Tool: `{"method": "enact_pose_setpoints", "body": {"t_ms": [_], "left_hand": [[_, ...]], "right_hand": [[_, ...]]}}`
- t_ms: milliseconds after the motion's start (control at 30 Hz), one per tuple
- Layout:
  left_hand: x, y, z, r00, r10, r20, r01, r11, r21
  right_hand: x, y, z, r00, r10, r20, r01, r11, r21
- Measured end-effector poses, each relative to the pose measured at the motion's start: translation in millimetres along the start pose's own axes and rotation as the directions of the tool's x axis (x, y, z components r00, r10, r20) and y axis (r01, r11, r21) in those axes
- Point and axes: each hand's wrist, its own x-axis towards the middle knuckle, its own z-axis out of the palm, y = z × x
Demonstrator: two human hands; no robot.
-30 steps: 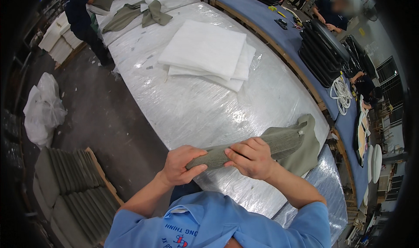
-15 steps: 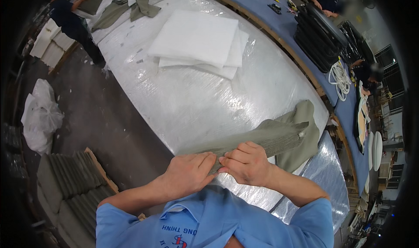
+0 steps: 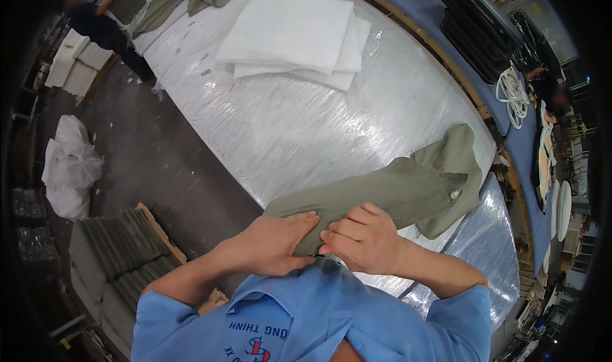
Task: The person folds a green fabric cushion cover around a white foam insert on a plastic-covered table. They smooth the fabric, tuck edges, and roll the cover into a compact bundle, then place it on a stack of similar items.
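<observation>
Green cloth [image 3: 357, 199] lies at the near edge of the table [image 3: 223, 139]; the left hand [image 3: 280, 238] grips its near left end, thumb and fingers wide apart; the right hand [image 3: 360, 238] pinches the near edge just beside; white sheets [image 3: 287, 30] sit far off; a bag [image 3: 73, 164] is left.

Head view (fisheye), down at hands [image 3: 363, 241]

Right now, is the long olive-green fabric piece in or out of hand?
In: left hand and right hand hold the fabric piece at its near end.
</observation>
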Motion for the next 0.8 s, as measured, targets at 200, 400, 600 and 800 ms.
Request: {"method": "enact_pose_setpoints", "body": {"t_ms": [200,400,600,800], "left_hand": [[7.8,2.3,-19.0,0.996,-0.033,0.080,0.036,0.998,-0.042],[9.1,-5.4,-22.6,0.997,0.008,0.074,-0.004,0.999,-0.046],[8.2,-14.7,-18.2,0.999,0.039,0.020,-0.039,0.999,-0.032],[10.6,-5.9,-32.0,0.994,-0.046,0.095,0.055,0.993,-0.100]], "right_hand": [[4.0,5.8,3.1,0.999,0.043,-0.017,-0.043,0.999,-0.009],[8.1,11.0,-27.1,0.997,0.066,0.035,-0.066,0.998,-0.008],[-13.4,22.5,-26.9,0.997,-0.046,-0.056,0.034,0.980,-0.195],[-14.8,32.5,-12.6,0.977,-0.157,-0.147,0.113,0.957,-0.266]]}}
